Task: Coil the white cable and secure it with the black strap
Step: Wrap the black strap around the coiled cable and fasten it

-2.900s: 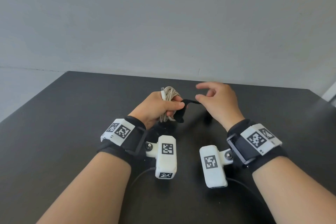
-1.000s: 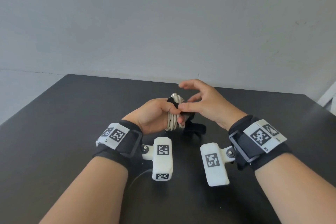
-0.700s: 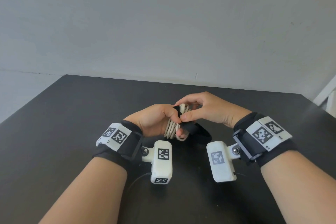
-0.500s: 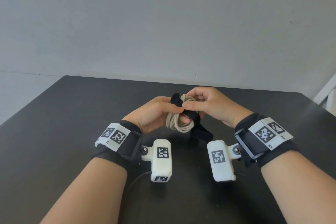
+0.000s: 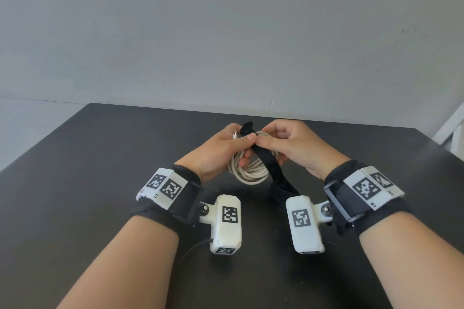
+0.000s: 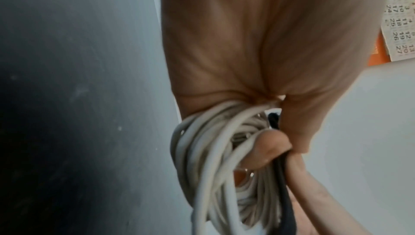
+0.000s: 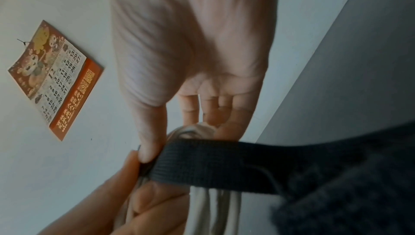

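From the head view, my left hand (image 5: 221,150) grips the top of the white cable (image 5: 247,172), already gathered into a coil and held up off the dark table (image 5: 75,208). My right hand (image 5: 293,148) pinches the black strap (image 5: 263,158) where it crosses the top of the coil, thumb meeting my left thumb. A short end sticks up above the pinch; the long tail slopes down toward my right wrist. I reckon the trick now is to keep that crossing pinned while pulling the tail snug round the bundle, so no loop slips. The cable's plug (image 5: 234,136) pokes out by my left fingers and could wander loose.

Left wrist view: the loops of the coil (image 6: 202,167) fan out below my palm (image 6: 258,43), fingers curled through them, the strap (image 6: 283,194) running dark down their right side.

Right wrist view: my thumb (image 7: 148,141) clamps the strap (image 7: 213,164), which lies flat across the strands (image 7: 213,208). The fuzzy tail fills the lower right, close to the lens. A calendar (image 7: 56,79) hangs on the wall, well clear. The dangling tail near my wrist camera looks the likeliest snag.
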Available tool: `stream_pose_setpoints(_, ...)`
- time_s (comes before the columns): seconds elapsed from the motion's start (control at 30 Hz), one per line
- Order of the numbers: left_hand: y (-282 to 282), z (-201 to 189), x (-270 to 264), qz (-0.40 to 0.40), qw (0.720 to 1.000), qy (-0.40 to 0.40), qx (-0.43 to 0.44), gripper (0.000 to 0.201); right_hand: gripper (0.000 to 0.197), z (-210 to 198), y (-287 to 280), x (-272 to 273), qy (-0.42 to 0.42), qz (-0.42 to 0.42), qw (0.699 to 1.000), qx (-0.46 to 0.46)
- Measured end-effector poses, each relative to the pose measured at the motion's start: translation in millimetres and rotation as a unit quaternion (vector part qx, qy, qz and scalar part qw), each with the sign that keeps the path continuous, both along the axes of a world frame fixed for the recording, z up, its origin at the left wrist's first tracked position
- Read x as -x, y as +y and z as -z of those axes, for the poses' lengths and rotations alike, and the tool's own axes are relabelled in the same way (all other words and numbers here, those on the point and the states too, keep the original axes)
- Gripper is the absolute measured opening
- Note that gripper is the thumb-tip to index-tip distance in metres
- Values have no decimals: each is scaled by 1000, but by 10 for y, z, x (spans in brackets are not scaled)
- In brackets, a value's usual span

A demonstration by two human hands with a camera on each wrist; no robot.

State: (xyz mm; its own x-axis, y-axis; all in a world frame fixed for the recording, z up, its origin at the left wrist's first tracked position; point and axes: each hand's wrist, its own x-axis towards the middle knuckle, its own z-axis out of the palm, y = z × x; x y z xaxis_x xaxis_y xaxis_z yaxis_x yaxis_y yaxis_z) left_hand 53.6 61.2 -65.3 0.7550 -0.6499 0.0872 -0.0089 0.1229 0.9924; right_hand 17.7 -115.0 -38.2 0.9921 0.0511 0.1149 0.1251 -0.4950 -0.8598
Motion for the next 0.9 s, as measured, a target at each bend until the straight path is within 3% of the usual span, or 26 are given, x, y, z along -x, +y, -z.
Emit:
stream_pose_setpoints(0.13,22,4,-26,27,999,15,-18,9,20,-88,23,17,-71,-16,997,-7)
stream_pose_setpoints(0.27,22,16,-34,29,999,-11,-37,12,24,-201,136,21,-103,-33,994,25)
stream_pose_setpoints(0.37,16,11,-17,56,995,-65,-56,19,19,-205,194,35,-93,-33,994,38)
stream_pose_setpoints(0.53,0,0,-7,63,989,-105,-86,12,4,-217,271,36,-73,-33,990,118)
stream_pose_setpoints(0.63,2,-12,5,69,984,-126,-109,17,8,-235,281,3,-44,-25,987,151)
stream_pose_setpoints(0.8,-5,-29,22,70,981,-140,-114,23,4,-238,316,-26,-3,-24,989,144)
stream_pose_setpoints(0.9,6,-40,20,71,982,-141,-103,31,3,-210,270,-41,2,30,998,57)
